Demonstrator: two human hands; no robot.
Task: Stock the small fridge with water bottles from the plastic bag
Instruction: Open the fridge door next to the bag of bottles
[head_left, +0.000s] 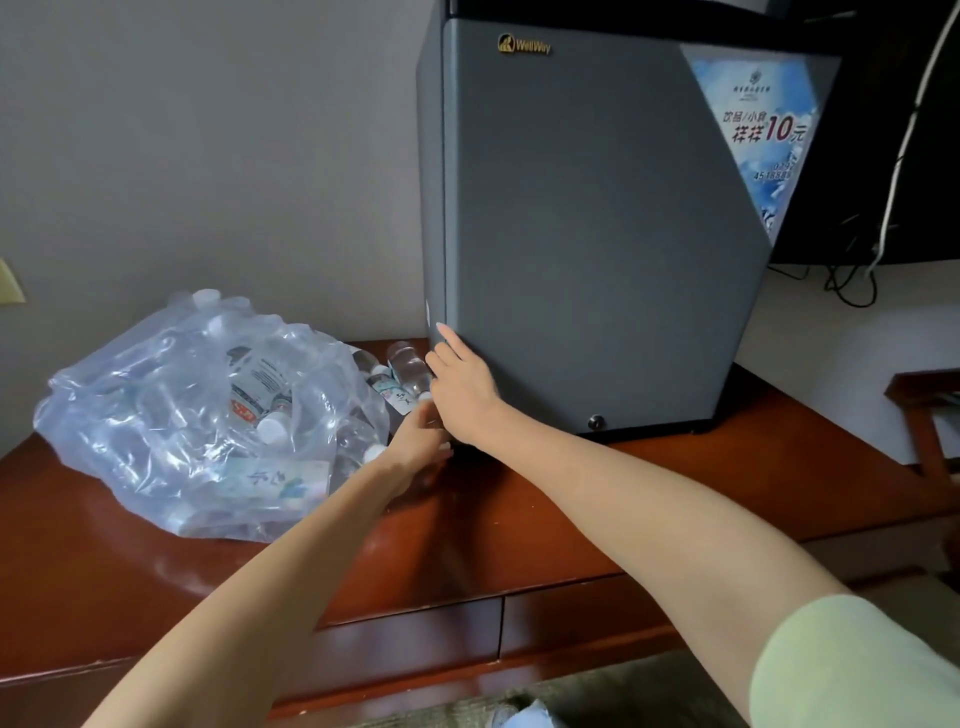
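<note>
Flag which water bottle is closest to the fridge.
The loose bottle lying on the desk by the right hand, beside the fridge at its lower corner; the rest lie farther left.

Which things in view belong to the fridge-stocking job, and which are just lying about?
Job:
- small fridge, door apparently shut
- plastic bag holding water bottles
- loose bottles between bag and fridge
- right hand and left hand, both at the door's lower corner

Lying about:
- white cable
- wall plate
- price sticker

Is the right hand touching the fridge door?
Touching. The head view shows the right hand lying against the lower left edge of the fridge door, with no gap between them.
</note>
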